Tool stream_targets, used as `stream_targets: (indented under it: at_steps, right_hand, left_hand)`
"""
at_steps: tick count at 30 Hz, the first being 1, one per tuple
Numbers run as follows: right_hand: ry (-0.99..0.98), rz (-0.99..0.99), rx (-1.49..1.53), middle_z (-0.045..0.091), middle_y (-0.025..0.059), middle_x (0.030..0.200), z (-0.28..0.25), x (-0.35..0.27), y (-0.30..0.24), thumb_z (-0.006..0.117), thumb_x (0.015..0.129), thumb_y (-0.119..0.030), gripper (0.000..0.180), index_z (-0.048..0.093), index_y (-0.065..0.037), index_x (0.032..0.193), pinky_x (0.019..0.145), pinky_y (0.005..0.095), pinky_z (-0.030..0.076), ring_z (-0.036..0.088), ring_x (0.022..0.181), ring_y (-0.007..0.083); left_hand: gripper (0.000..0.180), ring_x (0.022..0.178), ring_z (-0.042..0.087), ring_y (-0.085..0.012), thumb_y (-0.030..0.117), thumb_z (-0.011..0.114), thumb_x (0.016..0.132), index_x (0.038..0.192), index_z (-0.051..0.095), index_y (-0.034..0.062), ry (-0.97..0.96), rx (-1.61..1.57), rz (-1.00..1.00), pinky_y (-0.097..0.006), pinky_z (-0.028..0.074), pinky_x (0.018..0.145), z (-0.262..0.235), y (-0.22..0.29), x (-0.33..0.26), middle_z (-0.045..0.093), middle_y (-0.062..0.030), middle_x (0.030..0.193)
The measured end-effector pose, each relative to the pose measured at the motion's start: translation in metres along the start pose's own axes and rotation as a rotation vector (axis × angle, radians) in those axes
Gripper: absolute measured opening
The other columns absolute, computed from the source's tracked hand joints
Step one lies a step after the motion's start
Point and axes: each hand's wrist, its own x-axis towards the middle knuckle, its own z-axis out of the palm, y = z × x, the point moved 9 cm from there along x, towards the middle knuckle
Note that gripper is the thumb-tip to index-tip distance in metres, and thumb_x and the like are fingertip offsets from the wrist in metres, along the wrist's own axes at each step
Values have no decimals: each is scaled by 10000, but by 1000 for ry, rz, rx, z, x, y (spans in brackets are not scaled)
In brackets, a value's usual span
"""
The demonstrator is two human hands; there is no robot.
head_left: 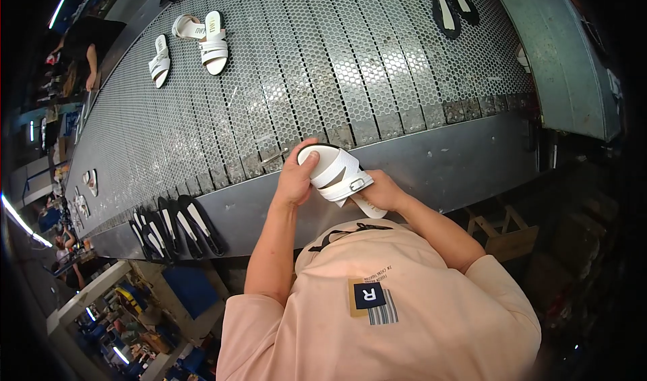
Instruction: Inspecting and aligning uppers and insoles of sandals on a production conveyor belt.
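Observation:
Between my two hands, just over the near edge of the conveyor, is a white strappy sandal (335,170) with a buckle on its strap. Its toe end points up and left, its heel end down toward my body. My left hand (298,175) grips the toe end, with the thumb on the insole and the fingers round the edge. At the strap and buckle side, my right hand (383,191) is closed round the sandal, its fingers partly hidden behind and under the straps.
The slatted metal conveyor (290,77) fills the space ahead. White sandals (214,47) lie on its far left, black soles (441,10) at the far right. Several black soles (192,226) lean on the near left edge. A grey-green metal housing (559,57) stands right. A person's arm (91,61) shows far left.

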Motion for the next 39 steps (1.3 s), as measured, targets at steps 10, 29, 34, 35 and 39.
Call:
stream_targets:
  at_steps: [10, 29, 34, 35, 39]
  right_hand:
    - [-42, -107, -128, 674, 159, 941, -5, -7, -18, 648, 824, -205, 234, 656, -42, 992, 782, 345, 478, 647, 853, 243]
    - [-141, -97, -458, 657, 200, 866, 1, -23, -47, 654, 792, -294, 299, 660, -17, 903, 713, 366, 488, 644, 814, 343]
    - [-168, -109, -371, 672, 172, 849, -4, -24, -47, 648, 797, -259, 271, 668, -17, 916, 693, 346, 491, 654, 764, 268]
    - [-144, -102, -379, 674, 163, 842, -7, -24, -49, 646, 800, -248, 261, 670, -17, 918, 691, 340, 491, 651, 753, 247]
    - [-126, -79, -334, 683, 128, 830, -21, -22, -52, 639, 810, -213, 222, 678, -24, 920, 689, 324, 490, 640, 741, 191]
  left_hand:
    - [303, 770, 629, -145, 131, 684, 777, 1036, 649, -23, -7, 810, -70, -284, 516, 697, 16, 39, -12, 676, -97, 898]
    - [257, 743, 641, -212, 230, 685, 736, 903, 699, 35, -197, 1033, 91, -318, 495, 703, 36, 56, -32, 680, -135, 831]
    - [290, 766, 639, -212, 254, 705, 727, 920, 700, 38, -195, 1051, 61, -323, 497, 709, 42, 57, -29, 678, -134, 845]
    - [290, 766, 639, -212, 254, 705, 727, 920, 700, 38, -183, 1053, 64, -323, 497, 709, 42, 60, -28, 678, -134, 845]
    - [369, 815, 631, -191, 261, 712, 751, 1023, 671, 14, -201, 969, 6, -306, 492, 745, 36, 50, -25, 677, -110, 921]
